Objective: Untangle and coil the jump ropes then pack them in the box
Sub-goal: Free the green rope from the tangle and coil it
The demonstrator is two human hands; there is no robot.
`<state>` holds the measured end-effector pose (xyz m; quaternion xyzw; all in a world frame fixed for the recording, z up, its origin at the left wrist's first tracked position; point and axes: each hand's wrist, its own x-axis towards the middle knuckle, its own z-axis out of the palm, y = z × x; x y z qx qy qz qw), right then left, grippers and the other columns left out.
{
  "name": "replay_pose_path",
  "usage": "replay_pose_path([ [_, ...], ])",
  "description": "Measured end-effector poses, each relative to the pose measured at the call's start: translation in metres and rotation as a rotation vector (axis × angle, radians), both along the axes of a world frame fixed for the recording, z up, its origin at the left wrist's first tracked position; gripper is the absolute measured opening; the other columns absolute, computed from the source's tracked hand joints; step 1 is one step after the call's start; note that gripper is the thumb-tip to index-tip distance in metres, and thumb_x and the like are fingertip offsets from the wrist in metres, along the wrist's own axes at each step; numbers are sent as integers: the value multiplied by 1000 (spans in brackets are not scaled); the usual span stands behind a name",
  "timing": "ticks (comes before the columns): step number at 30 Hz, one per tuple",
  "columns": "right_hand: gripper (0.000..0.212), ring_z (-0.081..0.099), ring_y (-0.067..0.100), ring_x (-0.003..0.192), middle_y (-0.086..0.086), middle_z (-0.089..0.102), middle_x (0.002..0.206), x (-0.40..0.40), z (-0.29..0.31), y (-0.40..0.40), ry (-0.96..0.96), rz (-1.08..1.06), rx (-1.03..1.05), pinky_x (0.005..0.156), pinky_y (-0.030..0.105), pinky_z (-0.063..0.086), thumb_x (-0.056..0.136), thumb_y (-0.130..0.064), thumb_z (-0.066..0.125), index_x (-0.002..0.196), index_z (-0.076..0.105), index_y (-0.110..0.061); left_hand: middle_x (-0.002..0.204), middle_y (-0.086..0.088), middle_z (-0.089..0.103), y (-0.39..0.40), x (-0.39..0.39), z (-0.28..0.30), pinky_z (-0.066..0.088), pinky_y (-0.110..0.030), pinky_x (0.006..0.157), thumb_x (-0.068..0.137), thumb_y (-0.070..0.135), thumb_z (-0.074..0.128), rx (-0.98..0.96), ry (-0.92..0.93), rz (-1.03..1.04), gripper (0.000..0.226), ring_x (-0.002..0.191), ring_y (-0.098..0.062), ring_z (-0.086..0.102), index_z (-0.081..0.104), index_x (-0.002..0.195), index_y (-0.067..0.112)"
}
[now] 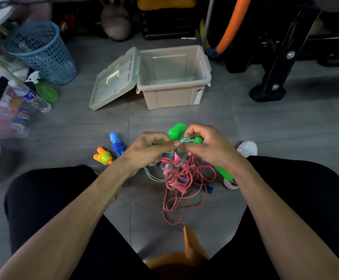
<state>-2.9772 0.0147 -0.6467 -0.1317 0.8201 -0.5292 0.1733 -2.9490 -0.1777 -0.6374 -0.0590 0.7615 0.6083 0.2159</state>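
My left hand (147, 147) and my right hand (207, 145) both pinch the green-white rope (186, 140) of a jump rope with green handles (176, 131), held above the floor. Below them hangs a tangle of pink-red rope (181, 184) mixed with the green rope; a second green handle (224, 174) lies under my right wrist. A coiled blue jump rope (116, 145) and a coiled yellow rope with orange handles (103, 157) lie on the floor to the left. The beige box (173, 96) stands open further ahead, its inside bare, lid (115, 79) hinged back to the left.
A blue mesh basket (41, 50), a water bottle (32, 98) and a green spray bottle (44, 88) sit at left. Black gym equipment legs (275, 77) stand at right. My knees flank the tangle; a white shoe (247, 148) shows at right.
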Motion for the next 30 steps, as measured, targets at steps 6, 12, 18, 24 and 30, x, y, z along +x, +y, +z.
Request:
replay_pose_path([
  [6, 12, 47, 5, 58, -11, 57, 67, -1, -1, 6, -151, 41, -24, 57, 24, 39, 84, -28, 68, 77, 59, -23, 55, 9, 55, -3, -1, -4, 35, -14, 52, 89, 16, 67, -188, 230, 16, 16, 49, -2, 43, 68, 74, 12],
  [12, 32, 43, 6, 56, -11, 48, 64, 1, -2, 11, -29, 27, 142, 58, 28, 39, 86, -29, 71, 69, 45, -22, 48, 11, 50, -12, -6, -19, 35, -17, 47, 86, 21, 65, -442, 313, 103, 19, 43, -2, 40, 61, 67, 20],
  [18, 27, 37, 8, 48, -5, 48, 52, 8, 1, 24, 121, 81, 295, 52, 31, 34, 85, -30, 69, 69, 50, -20, 49, 2, 48, -36, -24, -24, 39, -25, 49, 86, 28, 60, -570, 177, 349, 21, 45, -18, 47, 61, 71, 14],
  [24, 20, 58, 15, 64, -8, 62, 65, 10, -5, 29, 210, 125, 523, 60, 31, 47, 89, -34, 60, 78, 68, -19, 39, 10, 38, -34, -18, -21, 35, -21, 42, 90, 31, 62, -464, 152, 252, 23, 38, -7, 37, 63, 71, 19],
  [30, 21, 61, 36, 100, 17, 63, 109, 2, -38, 36, 108, 81, 995, 76, 34, 45, 95, -27, 48, 104, 58, -12, 60, -9, 41, -41, -19, 6, 29, -24, 48, 90, 30, 65, -123, 224, 508, 23, 47, -15, 35, 65, 69, 21],
])
